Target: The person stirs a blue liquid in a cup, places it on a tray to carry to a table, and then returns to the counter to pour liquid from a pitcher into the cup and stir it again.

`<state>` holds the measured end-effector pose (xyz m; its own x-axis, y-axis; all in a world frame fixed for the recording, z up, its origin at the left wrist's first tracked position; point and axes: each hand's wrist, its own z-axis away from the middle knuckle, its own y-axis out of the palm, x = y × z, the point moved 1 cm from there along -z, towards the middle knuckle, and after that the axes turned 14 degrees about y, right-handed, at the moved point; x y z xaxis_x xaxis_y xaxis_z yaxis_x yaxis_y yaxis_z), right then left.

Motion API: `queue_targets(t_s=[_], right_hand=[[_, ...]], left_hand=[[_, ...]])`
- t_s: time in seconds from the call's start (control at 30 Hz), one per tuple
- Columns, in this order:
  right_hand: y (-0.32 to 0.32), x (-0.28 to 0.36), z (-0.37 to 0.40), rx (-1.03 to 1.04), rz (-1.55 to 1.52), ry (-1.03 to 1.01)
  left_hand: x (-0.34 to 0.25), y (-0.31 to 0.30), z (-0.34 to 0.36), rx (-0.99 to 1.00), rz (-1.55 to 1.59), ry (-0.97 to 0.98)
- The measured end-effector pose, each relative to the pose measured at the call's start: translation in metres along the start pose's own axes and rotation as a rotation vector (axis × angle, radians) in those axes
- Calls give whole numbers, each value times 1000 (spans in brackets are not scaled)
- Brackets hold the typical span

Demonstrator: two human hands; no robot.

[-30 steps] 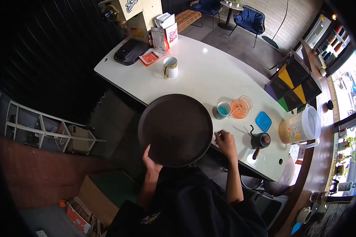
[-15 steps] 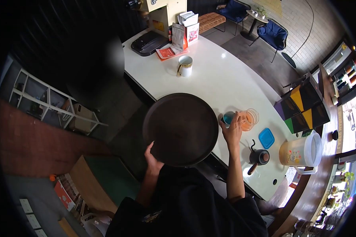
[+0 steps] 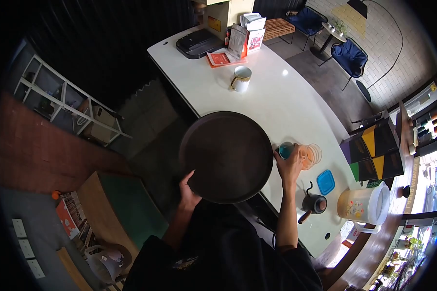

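A round dark brown tray (image 3: 226, 157) is held level in front of my body, its right edge over the counter. My left hand (image 3: 188, 193) grips its lower left rim, thumb on top and the other fingers hidden beneath. At the tray's right, my right hand (image 3: 290, 166) has its fingers around a small glass with blue-green contents (image 3: 286, 150). Close beside that hand, glasses with orange contents (image 3: 307, 157) stand on the white counter (image 3: 272, 107). A blue square lid (image 3: 326, 182) and a dark gooseneck kettle (image 3: 315, 204) lie nearer the counter's right end.
A white and brown mug (image 3: 241, 79) stands farther back, before coffee bags (image 3: 238, 41) and a black device (image 3: 199, 43). A plastic pitcher (image 3: 362, 204) and dark patterned boxes (image 3: 375, 150) are at right. A green-topped cabinet (image 3: 131, 203) is at lower left.
The view has shifted, so the counter and its objects appear moved. My left hand still holds the tray, and my right hand remains at the blue-green glass.
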<state>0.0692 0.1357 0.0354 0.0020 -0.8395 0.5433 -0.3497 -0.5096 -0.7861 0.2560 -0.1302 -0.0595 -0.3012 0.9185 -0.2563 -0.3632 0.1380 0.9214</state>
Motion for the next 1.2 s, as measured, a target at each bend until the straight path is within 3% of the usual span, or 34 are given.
queue_targets(t_s=[0.17,0.4,0.47,0.8,0.87,1.2], right_hand=[[-17,37,3,-3,-31,-45],[4,114,17,325,-207,-85],[21,138,24,395,-221,-171],[107,267,43,575,-268,-299],[123,292,45,589,-279,-332],[190,413,59,746,-289,-557]], left_hand=[[-9,2,-5,-52,-42,-22],[-37,-11,-28,-77,-75,-82],[-52,-15,-36,2,-29,-109],[-164,-20,-82,-29,7,24],[-187,-17,-87,-239,-195,118],[-287,-11,-105,-348,-86,335]])
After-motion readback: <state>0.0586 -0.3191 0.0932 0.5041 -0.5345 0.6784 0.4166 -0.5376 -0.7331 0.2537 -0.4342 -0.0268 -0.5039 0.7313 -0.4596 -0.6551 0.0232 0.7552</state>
